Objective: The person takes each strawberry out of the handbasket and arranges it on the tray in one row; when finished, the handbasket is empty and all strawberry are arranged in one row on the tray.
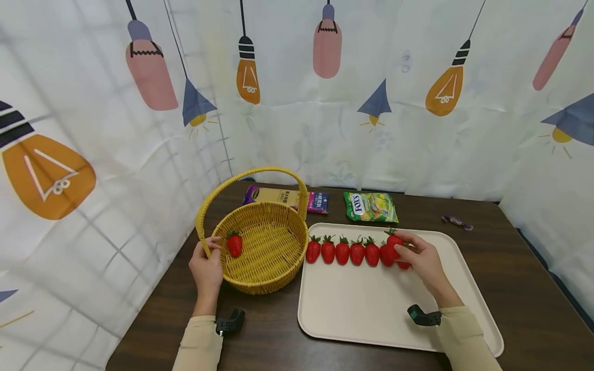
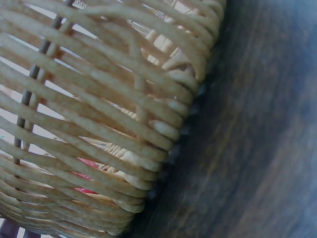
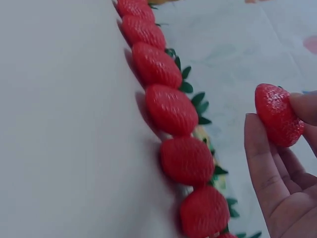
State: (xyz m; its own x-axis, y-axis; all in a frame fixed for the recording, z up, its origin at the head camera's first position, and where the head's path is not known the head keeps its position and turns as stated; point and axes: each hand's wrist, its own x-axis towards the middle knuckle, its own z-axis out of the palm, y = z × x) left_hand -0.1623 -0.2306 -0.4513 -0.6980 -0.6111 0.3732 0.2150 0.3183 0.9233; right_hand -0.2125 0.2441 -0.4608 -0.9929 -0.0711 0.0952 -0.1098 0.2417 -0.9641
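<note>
A yellow woven basket with a tall arched handle stands on the table, and one red strawberry lies inside it. My left hand grips the basket's left side near the foot of the handle. In the left wrist view the basket's weave fills much of the picture, with a bit of red showing through. My right hand pinches a strawberry between thumb and fingers, above the tray. Beneath and left of it, several strawberries lie in a row along the tray's far side, leaves pointing away.
Behind the basket lies a purple and tan snack packet. A green FOX'S candy bag sits beyond the tray. One small purple wrapped candy is at the right rear of the dark wooden table. Patterned curtains hang behind.
</note>
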